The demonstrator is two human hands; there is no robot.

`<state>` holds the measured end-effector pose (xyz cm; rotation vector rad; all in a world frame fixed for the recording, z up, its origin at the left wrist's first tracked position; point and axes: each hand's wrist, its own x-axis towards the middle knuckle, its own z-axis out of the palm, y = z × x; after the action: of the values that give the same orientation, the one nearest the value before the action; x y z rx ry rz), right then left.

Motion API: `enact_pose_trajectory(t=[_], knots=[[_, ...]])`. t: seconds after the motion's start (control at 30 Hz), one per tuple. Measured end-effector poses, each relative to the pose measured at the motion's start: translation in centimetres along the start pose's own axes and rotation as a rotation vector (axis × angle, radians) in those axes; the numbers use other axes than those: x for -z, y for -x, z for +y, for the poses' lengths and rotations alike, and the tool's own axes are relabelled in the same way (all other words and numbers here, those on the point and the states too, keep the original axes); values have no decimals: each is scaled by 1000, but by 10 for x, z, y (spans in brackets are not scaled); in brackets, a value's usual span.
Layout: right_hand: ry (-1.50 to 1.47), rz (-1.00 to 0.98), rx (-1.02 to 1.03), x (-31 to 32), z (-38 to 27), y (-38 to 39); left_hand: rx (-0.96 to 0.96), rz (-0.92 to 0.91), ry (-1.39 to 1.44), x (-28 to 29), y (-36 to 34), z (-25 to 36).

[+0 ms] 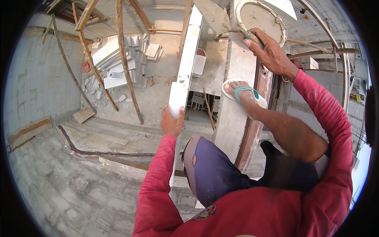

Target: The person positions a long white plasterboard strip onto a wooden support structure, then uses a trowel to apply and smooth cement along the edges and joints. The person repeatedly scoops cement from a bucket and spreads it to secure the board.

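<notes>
My left hand [172, 120] is closed round the near end of a white block [179, 96]. The block lies along a long, narrow white strip with a straight edge [190, 47], which runs away from me. In my right hand [272, 53] is the handle of a trowel, fingers wrapped round it. The trowel's broad grey blade [211, 16] points left, over the far part of the strip. Just beyond that hand stands a round tub [281, 19] with grey, mortar-like material inside.
My sandalled foot [242, 93] rests on a concrete beam [233, 118]. Lower down at left, white blocks [118, 59] are stacked on a floor with rubble. Wooden poles [126, 67] stand there. A dark opening [201, 103] lies between strip and beam.
</notes>
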<state>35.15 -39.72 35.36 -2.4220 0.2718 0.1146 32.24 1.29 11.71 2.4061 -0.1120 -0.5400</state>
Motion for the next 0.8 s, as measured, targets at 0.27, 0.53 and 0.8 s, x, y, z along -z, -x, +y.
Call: enact_pose_trajectory(t=[0.27, 0.53, 0.8], knots=[[-148, 42, 67, 18, -15, -4, -149, 74, -172, -8, 3, 9], [-107, 96, -86, 50, 31, 34, -133, 45, -107, -18, 4, 9], [-161, 241, -211, 66, 72, 37, -151, 117, -233, -20, 2, 16]])
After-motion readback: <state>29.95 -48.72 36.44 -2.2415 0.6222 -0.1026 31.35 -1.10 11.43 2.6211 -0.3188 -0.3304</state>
